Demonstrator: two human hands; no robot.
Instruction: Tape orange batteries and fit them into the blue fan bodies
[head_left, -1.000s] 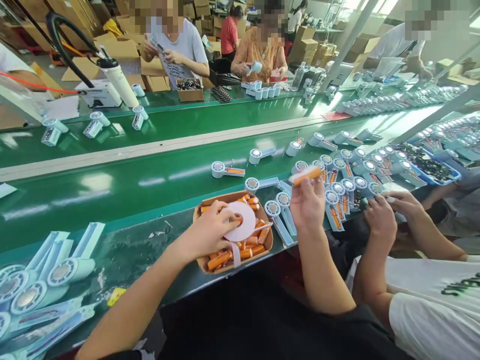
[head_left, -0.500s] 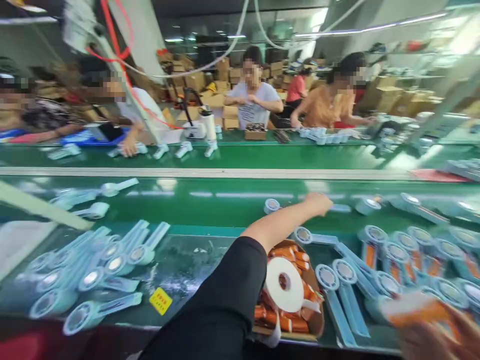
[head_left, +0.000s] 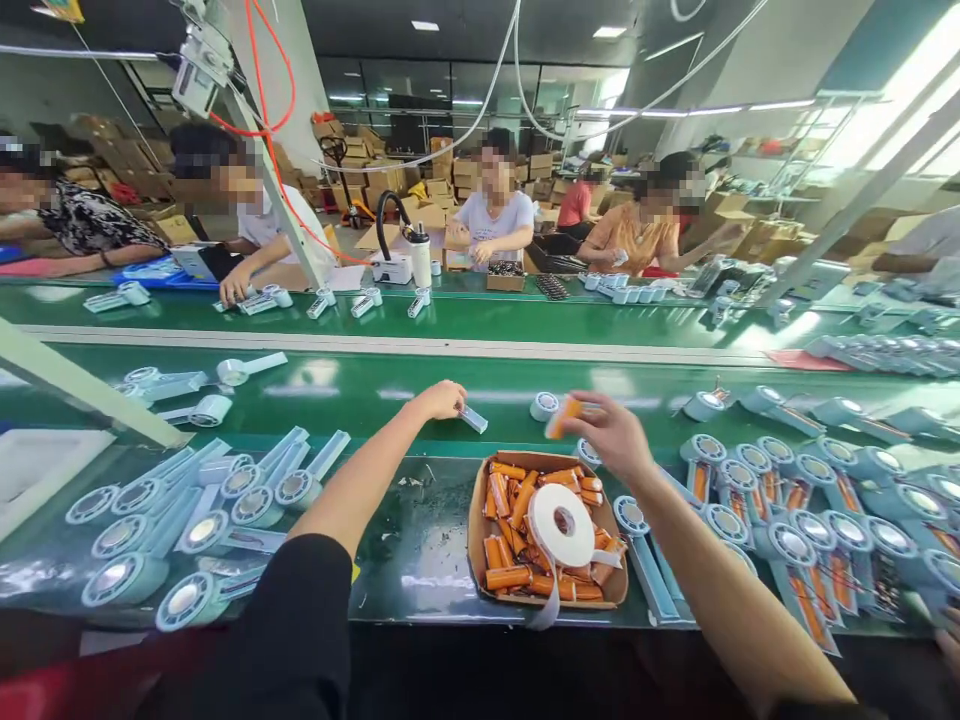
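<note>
My left hand is closed around a light-blue handheld fan casing over the green belt. Only the casing's handle end sticks out to the right; my fingers hide the rest. My right hand pinches an orange battery with a white patch, slightly blurred, above the belt edge. Just behind that battery lies a round fan head. Below, between my arms, a cardboard box holds many orange batteries and a roll of white tape with its end hanging loose.
Fan casings lie piled on the left. More casings, several with orange batteries in their handles, crowd the right. A slanted post stands at left. Co-workers sit behind the far belt. A stranger's hand shows at the right edge.
My left hand has moved left along the belt with the fan casing. My right hand has come from the lower right to above the belt edge, carrying the orange battery.
</note>
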